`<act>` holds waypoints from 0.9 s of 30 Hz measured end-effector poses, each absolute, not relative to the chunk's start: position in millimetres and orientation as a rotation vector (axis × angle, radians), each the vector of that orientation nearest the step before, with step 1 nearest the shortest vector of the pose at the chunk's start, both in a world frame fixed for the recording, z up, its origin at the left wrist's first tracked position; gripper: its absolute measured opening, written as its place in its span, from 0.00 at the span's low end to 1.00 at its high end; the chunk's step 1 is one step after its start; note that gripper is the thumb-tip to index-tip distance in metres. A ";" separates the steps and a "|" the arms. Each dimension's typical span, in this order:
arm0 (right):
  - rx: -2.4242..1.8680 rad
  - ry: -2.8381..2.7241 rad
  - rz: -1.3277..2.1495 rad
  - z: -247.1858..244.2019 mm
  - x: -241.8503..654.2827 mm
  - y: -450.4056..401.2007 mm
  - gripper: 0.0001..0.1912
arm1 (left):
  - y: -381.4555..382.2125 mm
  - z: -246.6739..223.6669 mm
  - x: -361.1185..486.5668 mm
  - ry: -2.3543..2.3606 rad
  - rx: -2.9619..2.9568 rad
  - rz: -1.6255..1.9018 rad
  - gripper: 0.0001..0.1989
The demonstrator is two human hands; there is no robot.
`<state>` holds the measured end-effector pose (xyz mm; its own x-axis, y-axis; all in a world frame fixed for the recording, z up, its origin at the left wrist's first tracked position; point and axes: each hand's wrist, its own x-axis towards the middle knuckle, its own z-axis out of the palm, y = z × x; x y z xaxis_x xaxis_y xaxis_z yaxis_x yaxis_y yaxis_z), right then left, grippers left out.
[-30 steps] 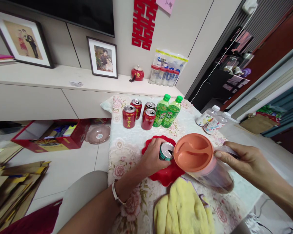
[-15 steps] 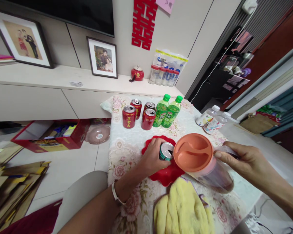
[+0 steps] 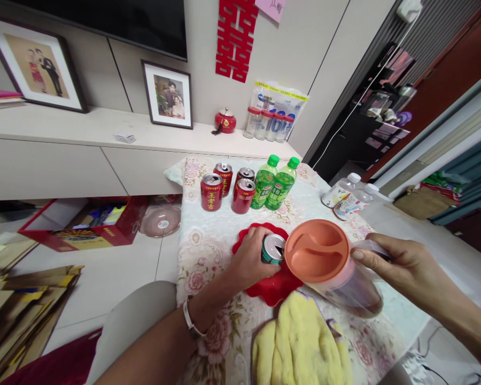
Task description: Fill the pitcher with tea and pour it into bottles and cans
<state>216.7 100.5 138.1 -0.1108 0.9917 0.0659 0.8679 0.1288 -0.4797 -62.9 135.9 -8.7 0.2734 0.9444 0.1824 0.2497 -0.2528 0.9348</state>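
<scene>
My left hand (image 3: 253, 255) is wrapped round a dark green can (image 3: 273, 250) with an opened silver top. The can is over a red scalloped tray (image 3: 276, 286). By its handle, my right hand (image 3: 401, 267) grips a clear pitcher (image 3: 355, 291) with an orange lid (image 3: 317, 251). The pitcher is tilted, its lid side toward the can and close against the can's rim. Brown liquid shows low in the pitcher's far end. Whether any liquid passes into the can cannot be made out. A yellow cloth (image 3: 300, 342) lies just in front of the tray.
Several red cans (image 3: 211, 193) stand at the back of the flowered tablecloth (image 3: 202, 246), beside two green bottles (image 3: 280, 184). Two clear bottles with white caps (image 3: 350, 200) stand at the right edge. A grey chair (image 3: 140, 326) is at the left.
Hardly anything differs. The can stays in my left hand and the tilted pitcher in my right; the liquid inside the pitcher looks slightly shifted.
</scene>
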 end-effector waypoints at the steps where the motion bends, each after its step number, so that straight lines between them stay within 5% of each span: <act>1: -1.798 -2.043 0.458 138.0 217.2 100.4 0.41 | 136.1 -8.8 -62.7 1.103 1.695 1.028 0.26; 27: -1.703 -2.092 0.408 137.0 213.9 99.0 0.41 | 137.2 -13.0 -59.4 1.120 1.697 1.041 0.26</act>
<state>213.9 99.0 137.0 -0.1696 0.9770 0.1291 0.8569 0.2109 -0.4704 -59.4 137.2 -13.0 0.2589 0.9471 0.1894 0.2579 -0.2567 0.9314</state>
